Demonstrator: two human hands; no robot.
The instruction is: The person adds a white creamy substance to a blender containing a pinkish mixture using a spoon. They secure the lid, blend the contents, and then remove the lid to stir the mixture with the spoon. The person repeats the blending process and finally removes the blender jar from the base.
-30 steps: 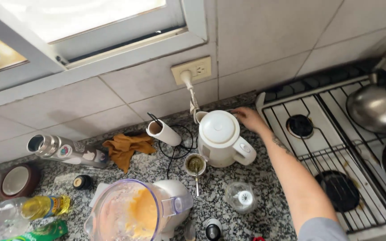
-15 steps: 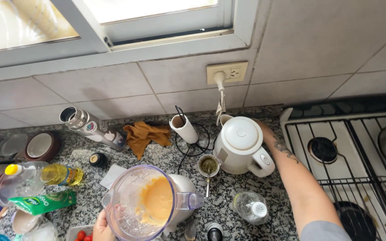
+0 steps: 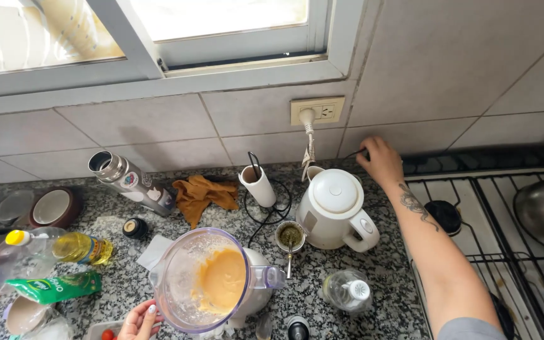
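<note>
Since half a second ago my right hand (image 3: 382,160) has slid out from beside the white kettle (image 3: 334,211) and gone farther back, to the wall at the far edge of the granite counter (image 3: 385,264). It now closes its fingers on a thin dark cord or stick (image 3: 352,153) lying along the foot of the tiles, just right of the wall socket (image 3: 317,111); I cannot tell from here which it is, only that the pinch is shut around it. The kettle stands free of my hand, its plug lead running up to the socket.

My left hand (image 3: 138,321) has stayed low at the near edge, fingers curled against the rim of the blender jug (image 3: 206,280), which holds an orange purée and sits on its white base. I read that as a steadying touch more than a full grip, since most of the palm is out of view.

With the reach gone to the back wall, the work has shifted from the kettle to that cord. Between kettle and blender sits a small cup of green herb with a metal straw (image 3: 289,238). Farther left lie a steel flask (image 3: 127,179) on its side, an ochre cloth (image 3: 206,194) and an oil bottle (image 3: 51,249). To the right is the gas hob (image 3: 473,208).
</note>
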